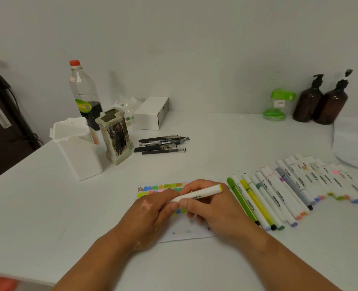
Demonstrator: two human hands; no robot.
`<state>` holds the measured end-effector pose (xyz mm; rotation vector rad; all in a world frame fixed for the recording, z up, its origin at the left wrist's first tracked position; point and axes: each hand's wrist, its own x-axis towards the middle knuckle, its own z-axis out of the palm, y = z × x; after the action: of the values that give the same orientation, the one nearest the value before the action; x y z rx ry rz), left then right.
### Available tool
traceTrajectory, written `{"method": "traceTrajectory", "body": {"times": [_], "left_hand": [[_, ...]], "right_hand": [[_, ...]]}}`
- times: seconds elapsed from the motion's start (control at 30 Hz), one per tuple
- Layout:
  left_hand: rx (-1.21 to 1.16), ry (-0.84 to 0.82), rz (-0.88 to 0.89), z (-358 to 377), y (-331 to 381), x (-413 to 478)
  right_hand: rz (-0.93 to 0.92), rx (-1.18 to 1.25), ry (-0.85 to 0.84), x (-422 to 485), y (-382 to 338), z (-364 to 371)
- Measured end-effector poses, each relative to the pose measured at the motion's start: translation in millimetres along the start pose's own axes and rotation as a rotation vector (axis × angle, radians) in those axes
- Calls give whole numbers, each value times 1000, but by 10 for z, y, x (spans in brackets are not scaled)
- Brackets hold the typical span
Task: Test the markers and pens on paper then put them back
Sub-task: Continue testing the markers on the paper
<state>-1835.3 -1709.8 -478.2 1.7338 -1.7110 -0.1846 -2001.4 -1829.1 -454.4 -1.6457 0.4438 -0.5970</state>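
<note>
— What are your hands on?
— Your right hand (pixel 213 208) and left hand (pixel 150 208) both grip one marker (pixel 201 193) over the paper (pixel 186 235). Your fingers hide its tip.
— Beyond them?
— A row of markers (pixel 289 192) lies just right, the far ones blurred.

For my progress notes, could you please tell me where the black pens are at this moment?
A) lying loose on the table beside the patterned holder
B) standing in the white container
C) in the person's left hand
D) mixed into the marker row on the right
A: the black pens lie in a loose pile on the table just right of the patterned holder, apart from the marker row.
</note>
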Motion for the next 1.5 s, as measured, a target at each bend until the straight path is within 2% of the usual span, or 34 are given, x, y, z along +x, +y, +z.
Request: {"method": "traceTrajectory", "body": {"times": [0.17, 0.27, 0.37, 0.47, 0.53, 0.6, 0.7, 1.5], "left_hand": [[24, 29, 40, -5, -8, 10], [82, 72, -42, 8, -18, -5], [178, 7, -153, 33, -50, -21], [262, -50, -151, 52, -62, -11], [284, -69, -158, 59, -71, -1], [295, -83, -161, 62, -78, 1], [289, -90, -172, 67, -89, 5], [270, -97, -170, 37, -40, 14]], "right_hand": [[-17, 5, -41, -9, 14, 10], [33, 93, 108, 38, 60, -10], [116, 176, 226, 75, 84, -81], [178, 111, 186, 51, 118, -136], [189, -20, 168, 25, 142, -180], [183, -168, 175, 11, 165, -215], [175, -256, 211, 12, 193, -215], [159, -361, 230, 10, 204, -208]]}}
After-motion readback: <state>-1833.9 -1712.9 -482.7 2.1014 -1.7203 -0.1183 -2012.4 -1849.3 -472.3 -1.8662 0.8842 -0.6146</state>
